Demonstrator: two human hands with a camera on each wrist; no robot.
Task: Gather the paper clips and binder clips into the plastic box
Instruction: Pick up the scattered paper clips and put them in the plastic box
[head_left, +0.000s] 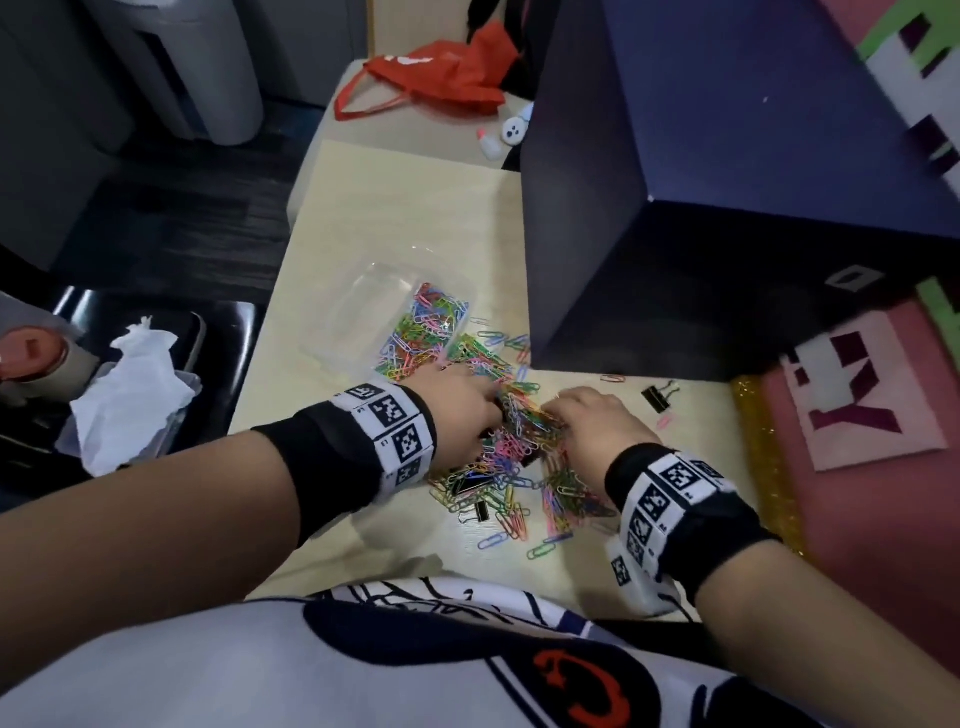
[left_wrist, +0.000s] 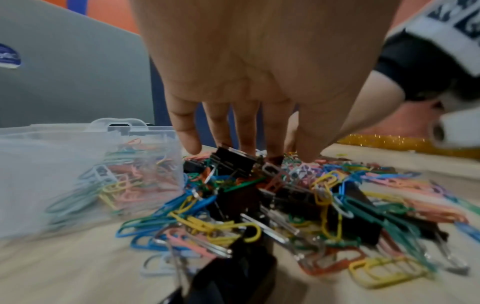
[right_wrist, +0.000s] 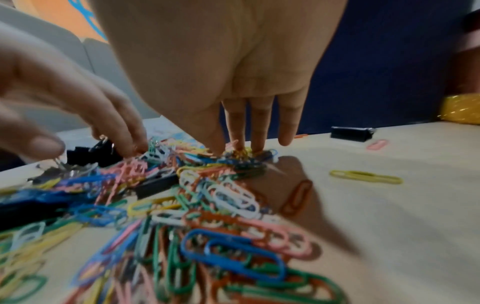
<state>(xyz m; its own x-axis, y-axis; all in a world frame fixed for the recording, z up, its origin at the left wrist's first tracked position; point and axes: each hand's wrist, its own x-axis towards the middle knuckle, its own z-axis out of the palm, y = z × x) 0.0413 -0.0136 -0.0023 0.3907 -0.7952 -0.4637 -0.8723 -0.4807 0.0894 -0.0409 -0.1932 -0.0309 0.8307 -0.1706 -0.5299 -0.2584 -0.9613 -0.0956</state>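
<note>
Head view shows my left hand (head_left: 457, 410) and my right hand (head_left: 597, 421) set on either side of the pile of paper clips (head_left: 519, 457). Both have fingers straight, tips pressing down into the heap, gripping nothing. The plastic box (head_left: 400, 317) sits just beyond the pile, open and partly filled with clips. Black binder clips (left_wrist: 233, 162) are tangled in the heap beneath my left fingertips (left_wrist: 192, 146).

To do this sweep well, I judge I should draw both hands together so the pile bunches between my palms, then cup from below, since loose clips will likely spill off the edges. One stray binder clip (head_left: 657, 397) lies apart, to the right, and needs its own trip.

My wooden table (head_left: 415, 218) is pale and smooth, so clips slide easily. A dark blue box (head_left: 701, 208) stands behind, a red bag (head_left: 441, 78) farther back, and crumpled tissue (head_left: 135, 384) lies off to my left.
</note>
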